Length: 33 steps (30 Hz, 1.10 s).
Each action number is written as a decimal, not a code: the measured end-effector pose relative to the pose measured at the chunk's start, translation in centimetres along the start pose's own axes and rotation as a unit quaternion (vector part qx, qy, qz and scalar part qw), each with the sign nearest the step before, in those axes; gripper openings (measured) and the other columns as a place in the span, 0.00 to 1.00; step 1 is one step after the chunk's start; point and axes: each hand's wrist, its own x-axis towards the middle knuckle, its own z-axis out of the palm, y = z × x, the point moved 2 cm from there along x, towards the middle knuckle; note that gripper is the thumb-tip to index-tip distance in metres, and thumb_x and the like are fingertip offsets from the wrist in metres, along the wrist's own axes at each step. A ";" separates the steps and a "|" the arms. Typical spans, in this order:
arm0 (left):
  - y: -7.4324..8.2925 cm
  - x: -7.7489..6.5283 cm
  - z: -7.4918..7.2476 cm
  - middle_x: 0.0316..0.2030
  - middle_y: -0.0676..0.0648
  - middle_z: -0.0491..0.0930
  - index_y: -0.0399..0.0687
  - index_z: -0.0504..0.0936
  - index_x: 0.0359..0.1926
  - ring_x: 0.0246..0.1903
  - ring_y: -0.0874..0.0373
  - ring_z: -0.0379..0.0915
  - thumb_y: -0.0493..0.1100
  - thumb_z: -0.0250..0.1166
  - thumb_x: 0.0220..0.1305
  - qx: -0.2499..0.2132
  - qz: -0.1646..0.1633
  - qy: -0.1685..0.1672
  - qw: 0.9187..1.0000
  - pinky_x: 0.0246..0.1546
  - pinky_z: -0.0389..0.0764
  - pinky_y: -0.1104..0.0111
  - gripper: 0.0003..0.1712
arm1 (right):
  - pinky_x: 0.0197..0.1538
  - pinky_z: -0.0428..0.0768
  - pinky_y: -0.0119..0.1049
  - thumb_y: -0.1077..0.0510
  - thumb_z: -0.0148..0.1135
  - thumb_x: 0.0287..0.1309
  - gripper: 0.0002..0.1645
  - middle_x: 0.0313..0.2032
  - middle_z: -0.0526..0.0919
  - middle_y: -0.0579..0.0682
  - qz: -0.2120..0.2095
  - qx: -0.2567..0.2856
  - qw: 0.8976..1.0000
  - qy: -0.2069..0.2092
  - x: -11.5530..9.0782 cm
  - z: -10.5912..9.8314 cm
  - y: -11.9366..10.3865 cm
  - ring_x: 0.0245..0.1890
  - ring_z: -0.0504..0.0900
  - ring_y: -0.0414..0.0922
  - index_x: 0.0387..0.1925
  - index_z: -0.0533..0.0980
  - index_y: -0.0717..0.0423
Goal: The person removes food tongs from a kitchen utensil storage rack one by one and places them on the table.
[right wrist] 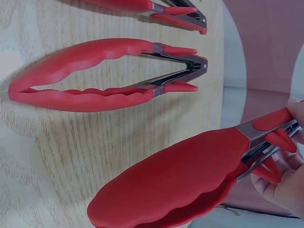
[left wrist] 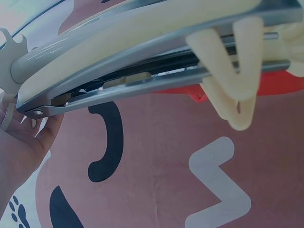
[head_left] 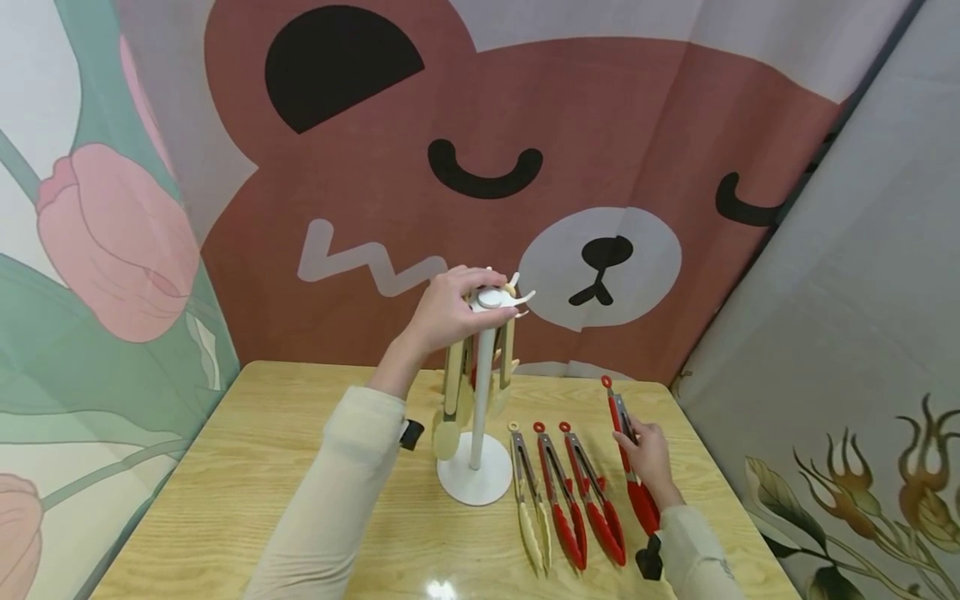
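My left hand [head_left: 448,310] grips the hooked top of a white stand [head_left: 483,392], thumb at the front and fingers around the back. Cream-tipped tongs [head_left: 452,379] hang from the hooks, and their cream and metal arms [left wrist: 118,54] fill the upper left wrist view. Part of something red [left wrist: 280,84] shows behind them. At the table's right side my right hand [head_left: 651,458] holds red tongs [right wrist: 166,180] by the metal handle, ring end pointing away and red tips towards me. The right wrist view shows them tilted, their two arms close together.
Left of the held tongs lie cream tongs [head_left: 531,504], red tongs [head_left: 561,500] and a second red pair [head_left: 597,504], side by side on the wooden table [head_left: 285,467]. The stand's round base [head_left: 465,487] is beside them. A bear-print curtain [head_left: 360,183] hangs behind the table.
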 end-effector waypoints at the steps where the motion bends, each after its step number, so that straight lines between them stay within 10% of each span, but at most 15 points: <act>1: 0.0 0.0 0.0 0.41 0.50 0.77 0.47 0.81 0.46 0.36 0.60 0.66 0.51 0.68 0.47 0.000 0.001 0.000 1.000 0.29 0.71 0.68 0.23 | 0.34 0.72 0.50 0.62 0.61 0.53 0.27 0.35 0.70 0.68 0.003 -0.001 1.000 -0.006 0.0 0.1 0.1 0.34 0.71 0.58 0.53 0.68 0.73; 26: 0.1 0.0 0.2 0.40 0.51 0.77 0.48 0.81 0.46 0.36 0.60 0.67 0.51 0.68 0.47 0.012 0.009 0.011 1.000 0.29 0.70 0.68 0.24 | 0.24 0.66 0.38 0.62 0.59 0.54 0.22 0.25 0.70 0.59 0.045 -0.050 0.994 -0.082 0.6 2.8 3.2 0.24 0.64 0.49 0.47 0.71 0.75; 33: 0.1 -0.1 0.2 0.40 0.51 0.77 0.48 0.80 0.46 0.36 0.60 0.67 0.51 0.68 0.47 0.005 0.009 0.005 1.000 0.29 0.71 0.68 0.24 | 0.31 0.69 0.45 0.60 0.59 0.54 0.30 0.35 0.71 0.69 0.072 -0.077 0.987 -0.124 0.5 3.4 3.6 0.31 0.70 0.55 0.52 0.64 0.79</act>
